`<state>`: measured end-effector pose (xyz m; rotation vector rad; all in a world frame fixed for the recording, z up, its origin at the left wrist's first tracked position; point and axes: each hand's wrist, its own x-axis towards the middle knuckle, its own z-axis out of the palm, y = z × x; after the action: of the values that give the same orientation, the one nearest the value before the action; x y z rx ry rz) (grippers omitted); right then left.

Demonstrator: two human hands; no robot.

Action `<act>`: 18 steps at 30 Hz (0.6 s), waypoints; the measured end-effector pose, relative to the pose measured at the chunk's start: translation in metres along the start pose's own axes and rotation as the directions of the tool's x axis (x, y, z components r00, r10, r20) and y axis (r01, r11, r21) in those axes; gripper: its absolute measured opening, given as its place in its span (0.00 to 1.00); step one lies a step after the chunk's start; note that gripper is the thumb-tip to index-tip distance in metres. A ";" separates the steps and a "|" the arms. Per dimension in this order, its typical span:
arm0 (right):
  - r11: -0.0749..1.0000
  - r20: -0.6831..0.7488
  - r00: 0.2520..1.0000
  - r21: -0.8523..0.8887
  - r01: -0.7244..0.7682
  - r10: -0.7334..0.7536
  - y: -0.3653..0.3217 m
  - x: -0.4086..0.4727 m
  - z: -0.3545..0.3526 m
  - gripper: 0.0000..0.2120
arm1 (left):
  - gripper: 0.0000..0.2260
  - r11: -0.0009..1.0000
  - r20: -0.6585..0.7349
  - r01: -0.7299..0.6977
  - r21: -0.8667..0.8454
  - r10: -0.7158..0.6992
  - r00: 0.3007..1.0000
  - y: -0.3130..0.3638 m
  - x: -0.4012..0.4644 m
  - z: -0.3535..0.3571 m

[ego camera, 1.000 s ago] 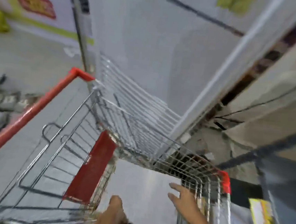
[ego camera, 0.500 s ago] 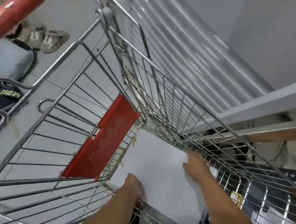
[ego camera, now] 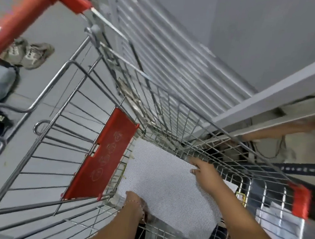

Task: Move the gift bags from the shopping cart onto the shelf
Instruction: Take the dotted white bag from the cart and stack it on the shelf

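A flat white gift bag (ego camera: 167, 186) with a fine dot pattern lies on the floor of the wire shopping cart (ego camera: 62, 94). My left hand (ego camera: 135, 202) is down at the bag's near left edge, with its fingers hidden under or behind that edge. At the far right edge my right hand (ego camera: 204, 172) rests with fingers curled over it. The grey shelf (ego camera: 271, 88) runs along the right of the cart, above the basket.
The cart's red handle (ego camera: 18, 21) crosses the upper left, and its red child-seat flap (ego camera: 103, 156) hangs left of the bag. A person's shoes (ego camera: 28, 53) and jeans stand at the far left. More white bags (ego camera: 277, 229) show outside the cart's right end.
The view has swung down from the shelf into the cart. Both hands reached in and settled on opposite edges of the white bag, which lies where it was.
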<state>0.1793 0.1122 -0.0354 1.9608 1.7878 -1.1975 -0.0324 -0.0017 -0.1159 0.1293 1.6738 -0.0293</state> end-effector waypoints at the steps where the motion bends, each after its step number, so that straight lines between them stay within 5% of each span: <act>1: 1.000 -0.034 0.999 0.007 0.004 -0.004 -0.004 -0.015 -0.011 0.22 | 0.36 0.986 0.045 0.061 -0.156 -0.055 0.997 0.005 -0.019 0.001; 2: 1.000 -0.080 0.997 0.021 0.010 -0.008 -0.006 -0.030 -0.023 0.22 | 0.33 0.937 0.149 0.139 -0.322 -0.095 0.984 0.000 -0.036 -0.003; 5: 0.999 -0.196 0.980 0.024 0.040 -0.035 -0.021 -0.083 -0.061 0.19 | 0.29 0.720 0.105 0.074 -0.690 -0.001 0.994 0.017 -0.072 -0.007; 11: 0.985 -0.527 0.833 -0.052 0.163 -0.165 -0.052 -0.223 -0.129 0.13 | 0.26 0.680 0.167 -0.102 -0.726 0.319 0.933 0.028 -0.182 -0.005; 15: 0.991 -0.787 0.614 0.029 0.130 -0.058 -0.059 -0.338 -0.155 0.12 | 0.29 0.677 0.224 -0.228 -0.700 0.511 0.830 0.031 -0.278 0.016; 18: 0.965 -0.901 0.415 0.208 0.158 0.126 -0.055 -0.434 -0.148 0.10 | 0.20 0.689 0.315 -0.449 -0.569 0.687 0.655 0.007 -0.352 0.032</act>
<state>0.2237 -0.0919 0.3767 3.1651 2.1011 -0.2367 0.0356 -0.0212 0.2302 0.2890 0.9936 0.7665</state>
